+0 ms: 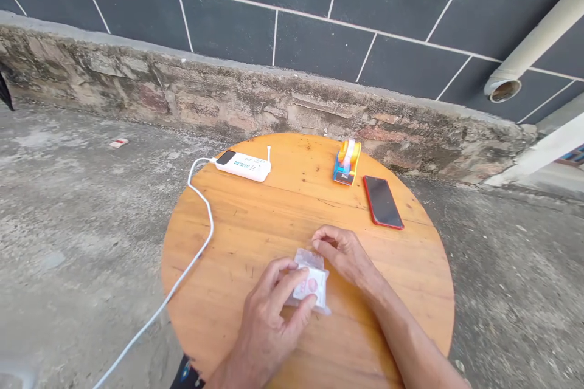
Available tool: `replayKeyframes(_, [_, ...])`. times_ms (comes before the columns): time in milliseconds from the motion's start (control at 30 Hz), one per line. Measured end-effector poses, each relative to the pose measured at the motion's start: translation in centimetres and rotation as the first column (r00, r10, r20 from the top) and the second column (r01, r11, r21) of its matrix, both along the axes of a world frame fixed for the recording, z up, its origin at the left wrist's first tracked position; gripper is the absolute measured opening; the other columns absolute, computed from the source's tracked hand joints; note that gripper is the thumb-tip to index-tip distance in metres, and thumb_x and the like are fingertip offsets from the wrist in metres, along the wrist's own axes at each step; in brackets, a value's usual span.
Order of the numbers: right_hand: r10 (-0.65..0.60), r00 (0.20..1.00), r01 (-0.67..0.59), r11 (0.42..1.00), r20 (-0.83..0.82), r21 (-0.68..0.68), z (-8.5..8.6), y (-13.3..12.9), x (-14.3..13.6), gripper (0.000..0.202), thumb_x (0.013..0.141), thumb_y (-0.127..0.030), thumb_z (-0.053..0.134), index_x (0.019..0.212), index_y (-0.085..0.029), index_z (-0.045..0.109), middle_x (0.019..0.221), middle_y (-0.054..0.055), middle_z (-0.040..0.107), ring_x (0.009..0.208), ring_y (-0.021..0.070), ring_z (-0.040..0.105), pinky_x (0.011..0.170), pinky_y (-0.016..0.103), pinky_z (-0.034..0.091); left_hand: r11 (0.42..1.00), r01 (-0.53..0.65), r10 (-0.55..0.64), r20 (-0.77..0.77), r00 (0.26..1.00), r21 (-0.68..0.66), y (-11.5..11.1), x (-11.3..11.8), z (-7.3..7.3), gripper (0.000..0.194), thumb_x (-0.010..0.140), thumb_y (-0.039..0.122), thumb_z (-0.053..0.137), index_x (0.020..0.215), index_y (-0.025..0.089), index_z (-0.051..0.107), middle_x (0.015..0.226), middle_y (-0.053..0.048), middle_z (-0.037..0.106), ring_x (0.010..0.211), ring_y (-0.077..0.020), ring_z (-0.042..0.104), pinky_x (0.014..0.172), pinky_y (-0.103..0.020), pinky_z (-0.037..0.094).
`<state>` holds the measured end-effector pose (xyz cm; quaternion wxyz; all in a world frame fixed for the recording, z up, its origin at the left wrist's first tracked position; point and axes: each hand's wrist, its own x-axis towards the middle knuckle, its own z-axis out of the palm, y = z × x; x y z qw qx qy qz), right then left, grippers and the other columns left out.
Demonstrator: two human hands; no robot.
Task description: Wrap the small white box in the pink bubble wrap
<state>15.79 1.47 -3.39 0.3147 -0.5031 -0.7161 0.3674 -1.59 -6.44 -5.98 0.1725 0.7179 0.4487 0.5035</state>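
A small white packet with pink print [311, 285], in a clear plastic wrapping, lies on the round wooden table [255, 219] near its front middle. My left hand [276, 310] grips the packet, thumb on its lower edge and fingers over its upper left part. Just beyond the wrapping's upper right corner is my right hand [342, 252], its thumb and index finger pinched together; whatever may be between them is too small to make out.
A white device [244, 166] with a cable sits at the table's back left. At the back right stand a yellow and blue tape dispenser [347, 162] and a red-edged phone [384, 202]. Behind the table runs a stone wall base [205, 94].
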Motion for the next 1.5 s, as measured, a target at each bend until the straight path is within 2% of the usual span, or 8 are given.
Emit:
replayKeyframes(200, [-0.011, 0.982, -0.011, 0.993, -0.190, -0.114, 0.0, -0.4, 0.2, 0.012, 0.081, -0.026, 0.058, 0.073, -0.018, 0.061, 0.070, -0.001, 0.061, 0.066, 0.0136, 0.055, 0.063, 0.024, 0.043, 1.000, 0.001, -0.001, -0.008, 1.000, -0.001, 0.0, 0.1, 0.2, 0.026, 0.080, 0.014, 0.056, 0.104, 0.021, 0.062, 0.103, -0.009, 0.057, 0.089, -0.0170, 0.063, 0.071, -0.025, 0.056])
replayKeyframes(300, [0.012, 0.976, -0.043, 0.990, -0.219, -0.136, 0.1, -0.7, 0.3, 0.014, 0.083, -0.027, 0.056, 0.074, -0.018, 0.059, 0.070, -0.001, 0.061, 0.065, 0.0137, 0.055, 0.061, 0.023, 0.043, 1.000, 0.001, -0.001, -0.014, 1.000, -0.012, -0.1, 0.2, 0.3, 0.025, 0.080, 0.014, 0.056, 0.104, 0.021, 0.061, 0.103, -0.009, 0.057, 0.089, -0.0174, 0.062, 0.070, -0.025, 0.056])
replayKeyframes(600, [0.100, 0.995, -0.100, 0.995, 0.015, 0.008, 1.0, -1.3, 0.9, 0.017, 0.093, -0.026, 0.043, 0.078, -0.021, 0.047, 0.065, -0.005, 0.047, 0.060, 0.0102, 0.043, 0.056, 0.020, 0.034, 1.000, 0.003, -0.003, -0.042, 0.999, -0.003, -0.1, 0.3, 0.2, 0.026, 0.080, 0.013, 0.057, 0.105, 0.021, 0.061, 0.104, -0.008, 0.055, 0.092, -0.0168, 0.061, 0.071, -0.024, 0.055])
replayKeyframes(933, [0.188, 0.981, -0.190, 0.981, 0.056, 0.032, 2.2, -2.2, 1.1, 0.018, 0.094, -0.023, 0.042, 0.077, -0.021, 0.048, 0.064, -0.006, 0.047, 0.058, 0.0105, 0.043, 0.056, 0.021, 0.033, 0.998, 0.008, -0.011, -0.036, 0.999, -0.063, 0.0, 0.4, 0.5, 0.027, 0.079, 0.014, 0.057, 0.104, 0.021, 0.061, 0.104, -0.008, 0.056, 0.091, -0.0176, 0.062, 0.068, -0.023, 0.055])
replayKeyframes(1233, [0.241, 0.957, -0.257, 0.962, 0.163, 0.086, 3.2, -2.7, 1.6, 0.018, 0.093, -0.018, 0.045, 0.080, -0.022, 0.057, 0.071, -0.004, 0.059, 0.066, 0.0127, 0.053, 0.064, 0.024, 0.038, 0.995, 0.024, -0.026, -0.013, 1.000, -0.093, 0.0, 0.5, 0.6, 0.031, 0.078, 0.011, 0.057, 0.107, 0.022, 0.060, 0.104, -0.008, 0.055, 0.091, -0.0167, 0.061, 0.069, -0.022, 0.055])
replayKeyframes(1500, [0.293, 0.932, -0.333, 0.926, 0.213, 0.179, 3.5, -3.0, 1.5, 0.019, 0.091, -0.010, 0.045, 0.083, -0.022, 0.057, 0.083, -0.001, 0.063, 0.077, 0.0147, 0.058, 0.079, 0.029, 0.039, 0.994, 0.030, -0.033, -0.022, 0.999, -0.104, 0.1, 0.7, 0.6, 0.031, 0.080, 0.011, 0.058, 0.108, 0.022, 0.059, 0.105, -0.008, 0.054, 0.093, -0.0171, 0.060, 0.076, -0.025, 0.055])
